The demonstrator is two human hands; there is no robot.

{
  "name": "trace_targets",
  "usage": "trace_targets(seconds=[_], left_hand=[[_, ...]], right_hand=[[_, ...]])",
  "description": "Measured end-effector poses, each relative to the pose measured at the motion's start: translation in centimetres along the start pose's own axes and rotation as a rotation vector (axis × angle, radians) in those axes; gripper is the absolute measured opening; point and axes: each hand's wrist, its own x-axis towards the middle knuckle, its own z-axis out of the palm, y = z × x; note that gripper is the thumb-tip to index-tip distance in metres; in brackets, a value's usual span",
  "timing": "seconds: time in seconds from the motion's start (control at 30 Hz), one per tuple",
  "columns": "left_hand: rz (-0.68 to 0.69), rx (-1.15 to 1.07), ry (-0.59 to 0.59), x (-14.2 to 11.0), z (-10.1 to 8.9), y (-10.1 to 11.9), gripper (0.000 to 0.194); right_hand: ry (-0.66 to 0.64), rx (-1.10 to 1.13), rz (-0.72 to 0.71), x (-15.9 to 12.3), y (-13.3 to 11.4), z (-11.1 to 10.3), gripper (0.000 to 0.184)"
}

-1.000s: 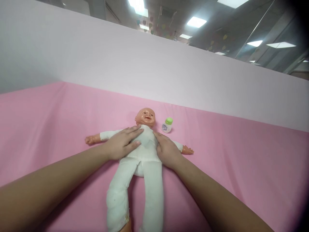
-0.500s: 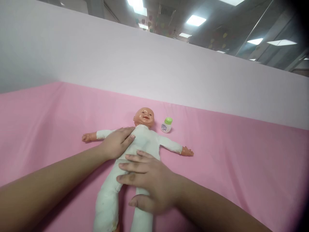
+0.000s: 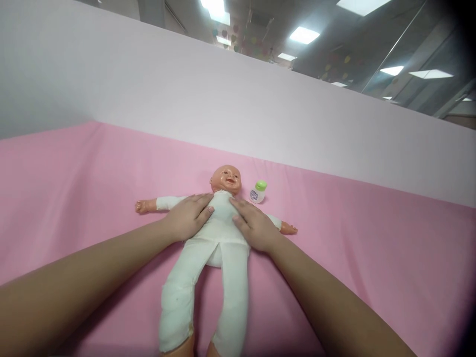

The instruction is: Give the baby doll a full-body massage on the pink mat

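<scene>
A baby doll [image 3: 219, 228] with a white cloth body lies on its back, its plastic head toward the far wall and its arms spread out. My left hand [image 3: 189, 216] rests flat on the left side of its chest and shoulder, fingers stretched out. On the opposite side of the chest lies my right hand [image 3: 256, 224], also flat with fingers extended, covering part of the doll's upper arm. Beside the doll's head stands a small clear bottle [image 3: 258, 192] with a green cap; neither hand touches it.
A pink sheet [image 3: 334, 238] with a few creases spreads under the doll. Behind it rises a white wall or panel [image 3: 186, 94], topped by glass [image 3: 320, 59] in which ceiling lights show.
My right hand has moved up from over the doll's belly and hip to its chest. The left hand remains on the chest; the doll has shifted slightly to the right.
</scene>
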Motion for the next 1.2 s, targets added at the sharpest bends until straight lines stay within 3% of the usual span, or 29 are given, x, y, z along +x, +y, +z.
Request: trace_targets(seconds=[0.1,0.2,0.27,0.37,0.5,0.67,0.83,0.97,1.07,1.2], left_hand=[[-0.001,-0.040,0.012,-0.3,-0.5,0.1,0.061],[-0.008,-0.114,0.054,-1.2,-1.2,1.1,0.059],[0.097,-0.212,0.050,-2.1,-1.9,2.6,0.054],[0.422,-0.419,-0.066,-3.6,-2.9,5.1,0.046],[0.539,-0.504,-0.160,-4.5,-3.2,6.5,0.047],[0.395,-0.219,-0.229,-2.1,-2.2,3.7,0.053],[0.085,-0.134,-0.110,0.3,-1.1,0.1,0.061],[0.000,-0.141,-0.020,0.2,-0.2,-0.7,0.067],[-0.007,-0.139,-0.002,-0.1,0.2,-0.6,0.067],[0.001,-0.177,0.002,-0.1,0.3,-0.7,0.067]], right_hand=[[0.076,-0.049,0.099,-0.2,-0.2,0.0,0.051],[0.056,-0.057,0.127,-0.3,-0.5,-0.4,0.050],[0.046,-0.061,0.130,-0.3,-0.5,-0.6,0.050],[0.045,-0.063,0.127,-0.3,-0.5,-0.7,0.052],[0.041,-0.045,0.112,-0.4,-0.4,-0.5,0.052],[0.055,-0.051,0.109,-0.4,-0.3,-0.2,0.050],[0.057,-0.032,0.102,-0.3,0.2,-0.1,0.047],[0.157,0.050,0.059,-0.5,0.4,0.0,0.045],[0.221,0.098,-0.126,-1.4,-1.4,-0.2,0.042],[0.101,0.122,-0.445,-3.5,-6.1,-0.5,0.052]])
